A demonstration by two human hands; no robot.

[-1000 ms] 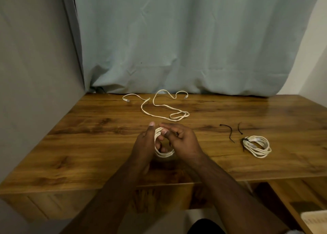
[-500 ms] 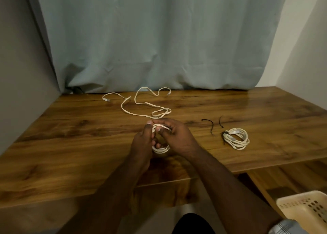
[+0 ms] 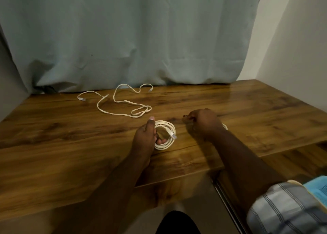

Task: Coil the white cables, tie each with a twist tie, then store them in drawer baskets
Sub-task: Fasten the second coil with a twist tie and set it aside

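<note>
A: What does the left hand (image 3: pixel 145 138) hold?
B: Its grip is closed round a coiled white cable (image 3: pixel 165 134), thumb on top, fingers through the ring; several neat loops rest on the desk (image 3: pixel 53 145), one clear plug lying across them.
A: And the right hand (image 3: pixel 205 123)?
B: Just right of the coil, knuckles up, fingertips pinched at something dark and thin; I cannot tell what.
A: Beyond the hands?
B: A loose white cable (image 3: pixel 122 102) sprawls uncoiled near the curtain (image 3: pixel 141 39).
</note>
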